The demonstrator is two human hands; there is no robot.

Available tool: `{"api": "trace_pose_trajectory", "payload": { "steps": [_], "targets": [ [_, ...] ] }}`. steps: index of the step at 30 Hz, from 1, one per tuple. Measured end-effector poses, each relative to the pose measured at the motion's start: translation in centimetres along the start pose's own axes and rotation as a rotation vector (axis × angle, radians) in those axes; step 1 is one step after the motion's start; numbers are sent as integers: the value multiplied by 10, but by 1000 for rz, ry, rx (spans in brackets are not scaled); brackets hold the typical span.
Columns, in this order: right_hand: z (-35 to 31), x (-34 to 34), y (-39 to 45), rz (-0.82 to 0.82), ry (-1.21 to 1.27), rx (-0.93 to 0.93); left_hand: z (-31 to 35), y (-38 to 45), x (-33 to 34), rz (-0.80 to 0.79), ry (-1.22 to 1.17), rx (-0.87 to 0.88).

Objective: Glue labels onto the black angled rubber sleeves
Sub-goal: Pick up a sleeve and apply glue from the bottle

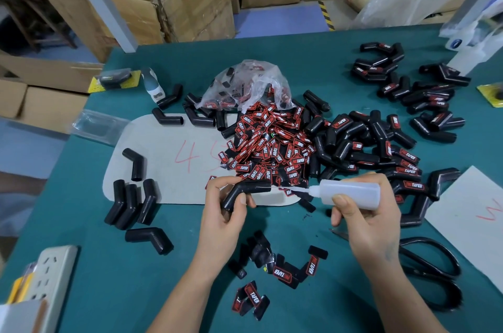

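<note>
Left hand pinches a black angled rubber sleeve just above the teal surface. Right hand grips a translucent plastic glue bottle, nozzle near the sleeve's end. Advice: squeeze lightly, keep the bead small, sleeve steady.

A black angled rubber sleeve sits held above the surface, a translucent glue bottle tipped toward it, near a red-and-black label heap.
</note>
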State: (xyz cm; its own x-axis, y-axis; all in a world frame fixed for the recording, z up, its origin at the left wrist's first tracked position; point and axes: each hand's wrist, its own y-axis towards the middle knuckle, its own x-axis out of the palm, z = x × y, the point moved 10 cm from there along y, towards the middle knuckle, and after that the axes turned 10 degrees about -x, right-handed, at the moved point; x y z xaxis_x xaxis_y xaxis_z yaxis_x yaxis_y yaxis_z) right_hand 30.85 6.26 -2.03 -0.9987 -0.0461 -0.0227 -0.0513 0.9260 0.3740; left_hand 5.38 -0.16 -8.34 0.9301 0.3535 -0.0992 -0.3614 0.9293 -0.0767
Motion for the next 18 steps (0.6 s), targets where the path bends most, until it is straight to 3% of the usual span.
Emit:
{"api": "trace_pose_trajectory", "payload": {
  "steps": [18],
  "targets": [
    [2,-4,1,25,2,-3,5,-1,0,-2,-80,11]
  ]
}}
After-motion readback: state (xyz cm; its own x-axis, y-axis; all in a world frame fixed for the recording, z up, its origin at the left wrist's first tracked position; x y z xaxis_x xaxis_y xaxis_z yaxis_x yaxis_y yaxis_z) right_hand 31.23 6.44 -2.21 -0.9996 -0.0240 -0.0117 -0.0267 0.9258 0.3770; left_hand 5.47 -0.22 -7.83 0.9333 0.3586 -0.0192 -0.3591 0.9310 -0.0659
